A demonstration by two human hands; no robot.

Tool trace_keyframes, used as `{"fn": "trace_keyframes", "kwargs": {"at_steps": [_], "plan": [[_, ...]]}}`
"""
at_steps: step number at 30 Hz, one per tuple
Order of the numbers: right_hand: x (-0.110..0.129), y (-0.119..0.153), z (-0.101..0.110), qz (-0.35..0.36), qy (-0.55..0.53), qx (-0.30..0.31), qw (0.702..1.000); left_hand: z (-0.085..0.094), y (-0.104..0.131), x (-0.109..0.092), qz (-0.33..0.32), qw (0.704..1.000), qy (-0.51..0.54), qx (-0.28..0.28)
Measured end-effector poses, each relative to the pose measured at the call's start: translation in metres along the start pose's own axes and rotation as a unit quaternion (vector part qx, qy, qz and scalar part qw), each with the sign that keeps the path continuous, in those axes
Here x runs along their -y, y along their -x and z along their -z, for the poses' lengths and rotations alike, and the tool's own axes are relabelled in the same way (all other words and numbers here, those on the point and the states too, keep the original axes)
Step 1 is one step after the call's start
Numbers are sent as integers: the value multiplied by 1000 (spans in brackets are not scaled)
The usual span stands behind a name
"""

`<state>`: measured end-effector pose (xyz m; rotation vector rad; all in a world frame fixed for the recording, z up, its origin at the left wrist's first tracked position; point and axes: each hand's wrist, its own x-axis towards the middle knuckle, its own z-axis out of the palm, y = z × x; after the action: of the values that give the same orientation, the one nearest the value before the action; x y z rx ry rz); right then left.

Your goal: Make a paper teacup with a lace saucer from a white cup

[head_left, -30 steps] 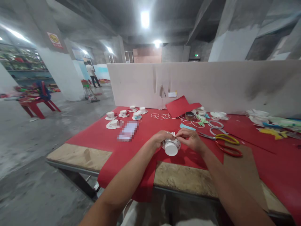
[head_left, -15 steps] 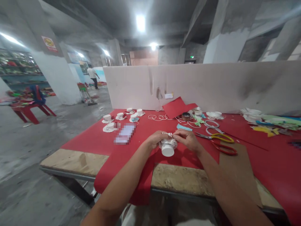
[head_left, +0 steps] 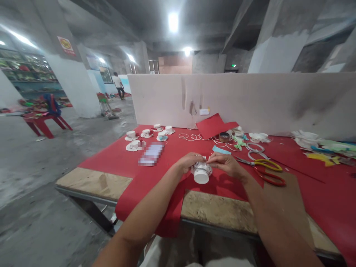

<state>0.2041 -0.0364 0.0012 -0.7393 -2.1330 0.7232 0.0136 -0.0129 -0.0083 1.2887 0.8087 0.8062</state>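
A small white paper cup with a wide frilled rim is tilted over the table's front edge, its round flat base facing me. My left hand is closed on the frill from the left, thumb and fingers wrapped over it. From the right, my right hand pinches at the far edge of the same frill; any finer piece between its fingertips is too small to make out. Similar white frilled cups stand in a group at the back left. Just right of my right hand lie scissors with yellow and red handles.
A pixelated phone-like slab lies on the red table cover. Toward the back are white cord, a tape roll, a blue scrap and red paper. A pale board bounds the far side. A person is far left.
The view has shifted slightly, so everything sits a little further right. Both hands stay on the paper cup, with the right fingers slightly shifted at its rim. The distant person has changed stance.
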Motion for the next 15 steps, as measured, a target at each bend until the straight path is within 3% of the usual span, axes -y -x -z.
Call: {"fn": "trace_keyframes", "kwargs": {"at_steps": [15], "plan": [[3,-1,-1,14,69,6,998,-1,-1,2,-4,1000,9,6]]}}
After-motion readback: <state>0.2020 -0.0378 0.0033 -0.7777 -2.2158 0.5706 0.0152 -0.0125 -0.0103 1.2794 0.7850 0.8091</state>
